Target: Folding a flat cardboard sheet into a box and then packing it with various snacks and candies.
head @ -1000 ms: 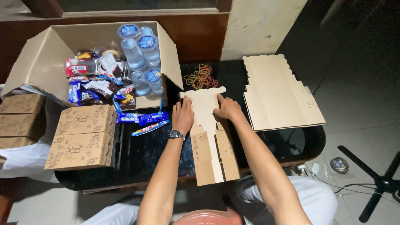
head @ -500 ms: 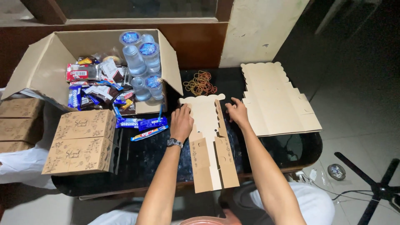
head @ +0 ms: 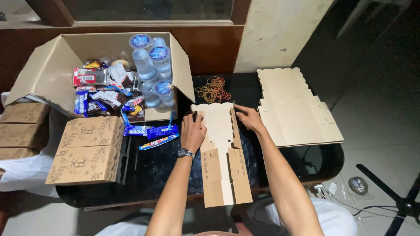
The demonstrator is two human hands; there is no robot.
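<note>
Here, at a black glass table (head: 148,179), working a flat cardboard blank (head: 222,170) laid lengthwise in front of the body, scalloped end pointing away, near end hanging just past the table's edge. Bearing down on the blank's left edge with the left hand (head: 194,131), watch (head: 185,153) at the wrist, fingers curled over the side flap; cannot tell whether closed on the card or only pressing it. Reaching along the right flap with the right hand (head: 248,119), fingers stretched out and apart, laid on the card and clamped on nothing.

By the look of it, caught at the creasing of the two long side flaps, with the blank otherwise lying flat and nothing yet raised into walls. Judging from the creases, raising the flaps would call for even pressure from both sides at once, keeping the middle panel down on the glass and the tabs clear of the slots.

Just beyond the scalloped end, a heap of rubber bands (head: 213,89). To the right, touching the table's rim, a stack of flat blanks (head: 293,109). To the left, two made-up boxes (head: 85,148), and behind them an open carton (head: 48,70) packed with water cups (head: 153,65) and snack packets (head: 105,94), a few more spilled beside the left hand.
</note>
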